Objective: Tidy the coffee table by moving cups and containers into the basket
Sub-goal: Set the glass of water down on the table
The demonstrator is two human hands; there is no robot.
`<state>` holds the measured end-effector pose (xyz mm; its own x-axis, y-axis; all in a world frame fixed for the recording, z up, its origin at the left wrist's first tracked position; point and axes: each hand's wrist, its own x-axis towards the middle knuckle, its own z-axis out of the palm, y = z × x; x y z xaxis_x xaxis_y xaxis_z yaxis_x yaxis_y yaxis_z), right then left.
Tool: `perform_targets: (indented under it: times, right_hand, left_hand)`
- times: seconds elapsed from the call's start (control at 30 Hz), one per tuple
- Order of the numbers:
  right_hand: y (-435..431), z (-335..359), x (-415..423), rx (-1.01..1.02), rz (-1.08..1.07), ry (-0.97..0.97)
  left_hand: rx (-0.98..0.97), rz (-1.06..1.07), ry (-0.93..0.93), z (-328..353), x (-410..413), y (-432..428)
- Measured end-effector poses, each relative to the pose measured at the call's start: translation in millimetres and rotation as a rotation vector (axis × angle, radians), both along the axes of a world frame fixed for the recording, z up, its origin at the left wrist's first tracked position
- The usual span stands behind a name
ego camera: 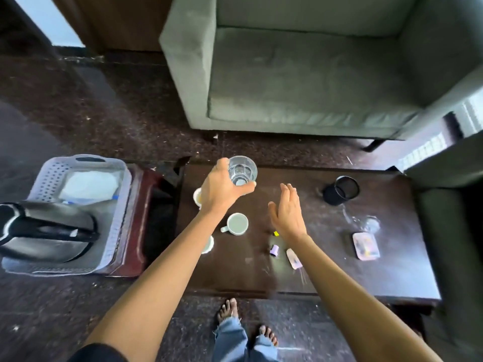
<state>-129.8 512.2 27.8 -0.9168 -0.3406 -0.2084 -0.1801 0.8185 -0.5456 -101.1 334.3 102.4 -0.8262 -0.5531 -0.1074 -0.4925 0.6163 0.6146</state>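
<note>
Forearm hides two cups (partly); left hand [222, 190] grips glass [241, 170], right hand [287, 211] released.

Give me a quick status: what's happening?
Left hand holding clear glass. Right hand open, empty. Basket left, kettle inside.

A living room in a home is showing here. A grey upholstered sofa [300, 74] is standing at the far side, and another grey seat [449, 199] is edging in at the right. Between them a low dark wooden counter [326, 270] is sitting on a dark speckled stone floor [78, 105], carrying a white mug [236, 223] and a black mesh pen holder [341, 190]. Bare feet [228, 309] in frayed jeans are standing at its near edge.
</note>
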Motion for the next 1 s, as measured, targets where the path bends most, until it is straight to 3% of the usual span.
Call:
perform_targets:
  times: [0.43,1.0]
  right_hand:
    - [104.4,-65.4,30.3,0.008,-0.073,-0.045]
    - [112.1,-114.4,61.5,0.012,-0.032,-0.048]
  left_hand:
    - [0.037,-0.090,-0.091,-101.7,40.2,119.3]
    - [0.071,0.003,-0.160,-178.1,70.6,128.1]
